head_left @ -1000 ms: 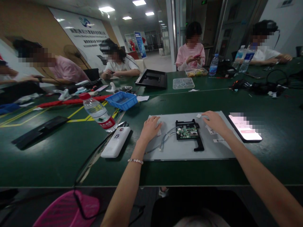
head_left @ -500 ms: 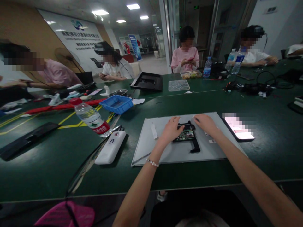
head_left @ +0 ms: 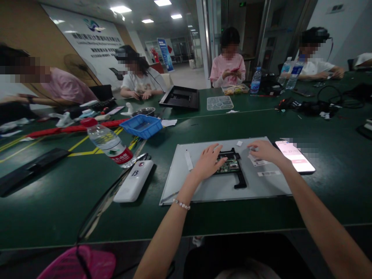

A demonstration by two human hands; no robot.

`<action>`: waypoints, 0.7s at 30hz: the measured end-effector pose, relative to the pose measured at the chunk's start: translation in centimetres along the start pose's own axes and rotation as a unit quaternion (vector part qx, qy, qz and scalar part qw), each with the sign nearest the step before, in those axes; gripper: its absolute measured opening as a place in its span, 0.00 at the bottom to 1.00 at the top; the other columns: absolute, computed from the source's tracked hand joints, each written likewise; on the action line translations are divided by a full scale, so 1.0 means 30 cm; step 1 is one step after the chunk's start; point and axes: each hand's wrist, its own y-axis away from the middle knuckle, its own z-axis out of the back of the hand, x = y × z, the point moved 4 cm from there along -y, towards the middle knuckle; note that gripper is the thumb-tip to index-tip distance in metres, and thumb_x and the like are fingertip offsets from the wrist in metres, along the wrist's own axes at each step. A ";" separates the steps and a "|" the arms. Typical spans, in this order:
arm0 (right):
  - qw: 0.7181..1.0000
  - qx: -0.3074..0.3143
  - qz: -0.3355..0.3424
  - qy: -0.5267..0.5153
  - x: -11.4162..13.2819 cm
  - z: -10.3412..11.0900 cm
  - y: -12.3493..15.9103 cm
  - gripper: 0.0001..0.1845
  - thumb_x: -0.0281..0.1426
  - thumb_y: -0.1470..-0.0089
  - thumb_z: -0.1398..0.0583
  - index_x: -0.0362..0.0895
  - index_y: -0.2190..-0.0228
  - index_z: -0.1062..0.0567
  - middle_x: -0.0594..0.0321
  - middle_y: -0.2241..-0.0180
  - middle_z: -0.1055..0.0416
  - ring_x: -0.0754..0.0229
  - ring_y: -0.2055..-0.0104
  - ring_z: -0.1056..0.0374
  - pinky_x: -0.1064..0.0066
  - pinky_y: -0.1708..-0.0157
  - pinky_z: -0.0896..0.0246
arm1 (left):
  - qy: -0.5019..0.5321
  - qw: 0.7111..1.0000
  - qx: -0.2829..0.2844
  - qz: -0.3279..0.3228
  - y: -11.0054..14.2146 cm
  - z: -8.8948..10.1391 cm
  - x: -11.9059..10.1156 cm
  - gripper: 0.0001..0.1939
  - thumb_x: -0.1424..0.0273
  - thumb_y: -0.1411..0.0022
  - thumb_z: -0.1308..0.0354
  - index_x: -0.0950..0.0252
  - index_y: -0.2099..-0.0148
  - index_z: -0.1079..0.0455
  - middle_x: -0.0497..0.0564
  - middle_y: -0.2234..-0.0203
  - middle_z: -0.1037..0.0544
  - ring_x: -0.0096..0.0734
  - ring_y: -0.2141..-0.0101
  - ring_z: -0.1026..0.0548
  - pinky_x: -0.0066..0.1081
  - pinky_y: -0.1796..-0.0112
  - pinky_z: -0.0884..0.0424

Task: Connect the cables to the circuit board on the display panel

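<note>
A flat grey panel [head_left: 209, 192] lies on the green table in front of me. On it sits a black plastic frame [head_left: 241, 181] holding a green circuit board [head_left: 229, 166]. My left hand [head_left: 207, 161] lies over the left side of the frame and board, its fingers spread and partly hiding them. To the right of the frame, my right hand [head_left: 266, 151] hovers above the panel with nothing visible in its slightly parted fingers. A small white piece [head_left: 239, 143] lies between the frame and that hand. Near my left fingers is a white strip [head_left: 188, 160].
A lit phone [head_left: 296, 157] borders the panel on the right. To the left are a white power bank [head_left: 134, 181], a tilted water bottle [head_left: 109, 143], cables and a blue tray [head_left: 142, 127]. A black casing [head_left: 181, 99] lies farther back. Several people sit around the table.
My right hand has moved right, away from the small white piece, which now shows on the panel. Labels under that hand are more exposed. My left hand has hardly moved.
</note>
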 end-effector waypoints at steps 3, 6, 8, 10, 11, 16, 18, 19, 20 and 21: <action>0.999 0.028 -0.016 -0.026 -0.020 -0.007 0.010 0.16 0.32 0.56 0.39 0.43 0.62 0.23 0.55 0.60 0.26 0.55 0.62 0.30 0.66 0.61 0.37 | 0.025 0.999 0.019 -0.005 0.011 0.016 0.026 0.30 0.53 0.33 0.58 0.62 0.35 0.53 0.58 0.38 0.46 0.43 0.40 0.46 0.41 0.42 0.47; 0.997 0.055 -0.030 -0.046 -0.015 -0.015 0.013 0.13 0.30 0.58 0.38 0.43 0.66 0.22 0.57 0.64 0.26 0.57 0.65 0.29 0.68 0.65 0.36 | 0.026 0.999 0.038 -0.008 0.020 0.010 0.051 0.33 0.51 0.35 0.56 0.64 0.35 0.55 0.59 0.38 0.47 0.43 0.39 0.47 0.40 0.42 0.47; 0.995 0.069 -0.043 -0.050 -0.007 -0.018 0.013 0.11 0.30 0.58 0.39 0.43 0.68 0.23 0.58 0.67 0.25 0.58 0.66 0.29 0.69 0.67 0.36 | 0.019 0.998 0.052 -0.006 0.025 -0.002 0.063 0.35 0.50 0.36 0.55 0.64 0.35 0.55 0.59 0.38 0.48 0.44 0.39 0.47 0.41 0.41 0.48; 0.997 0.050 -0.035 -0.042 0.012 -0.015 0.008 0.10 0.30 0.56 0.40 0.43 0.67 0.23 0.58 0.68 0.25 0.57 0.66 0.29 0.69 0.65 0.37 | 0.014 0.998 0.065 -0.002 0.027 -0.016 0.069 0.36 0.49 0.37 0.56 0.65 0.35 0.56 0.59 0.38 0.48 0.45 0.39 0.47 0.41 0.42 0.47; 0.999 0.026 -0.018 -0.034 0.027 -0.012 0.004 0.11 0.30 0.54 0.40 0.43 0.66 0.24 0.58 0.66 0.25 0.57 0.64 0.29 0.68 0.64 0.37 | 0.013 0.997 0.070 0.001 0.027 -0.022 0.071 0.37 0.48 0.37 0.56 0.65 0.35 0.56 0.59 0.38 0.48 0.45 0.39 0.46 0.41 0.42 0.47; 0.995 -0.081 0.055 0.030 0.115 -0.016 -0.022 0.16 0.31 0.47 0.44 0.43 0.56 0.27 0.54 0.54 0.29 0.53 0.53 0.33 0.66 0.55 0.40 | 0.034 0.997 0.075 0.006 0.027 -0.033 0.075 0.37 0.49 0.37 0.56 0.66 0.34 0.57 0.59 0.38 0.47 0.43 0.41 0.42 0.38 0.43 0.44; 0.993 -0.084 0.041 0.066 0.133 -0.030 -0.036 0.14 0.30 0.45 0.45 0.43 0.57 0.26 0.53 0.55 0.28 0.52 0.53 0.33 0.66 0.56 0.40 | 0.041 0.996 0.074 0.006 0.027 -0.034 0.075 0.37 0.50 0.37 0.56 0.66 0.34 0.57 0.59 0.38 0.47 0.43 0.41 0.42 0.37 0.43 0.44; 0.993 -0.083 0.032 0.084 0.138 -0.036 -0.042 0.13 0.30 0.44 0.45 0.42 0.59 0.25 0.52 0.56 0.27 0.53 0.53 0.33 0.67 0.56 0.40 | 0.042 0.996 0.073 0.006 0.026 -0.034 0.076 0.37 0.50 0.36 0.56 0.66 0.34 0.57 0.59 0.38 0.47 0.43 0.41 0.42 0.37 0.43 0.44; 0.991 -0.083 0.024 0.100 0.140 -0.042 -0.047 0.13 0.29 0.43 0.46 0.42 0.60 0.25 0.52 0.58 0.27 0.53 0.54 0.32 0.67 0.57 0.40 | 0.042 0.997 0.072 0.008 0.026 -0.034 0.077 0.36 0.50 0.36 0.56 0.66 0.34 0.57 0.59 0.38 0.47 0.43 0.41 0.42 0.37 0.42 0.45; 0.990 -0.082 0.018 0.113 0.140 -0.046 -0.050 0.13 0.29 0.42 0.47 0.41 0.60 0.24 0.52 0.58 0.26 0.53 0.55 0.32 0.68 0.57 0.41 | 0.042 0.997 0.071 0.009 0.026 -0.035 0.077 0.36 0.50 0.36 0.56 0.66 0.34 0.57 0.59 0.38 0.47 0.43 0.41 0.42 0.38 0.42 0.45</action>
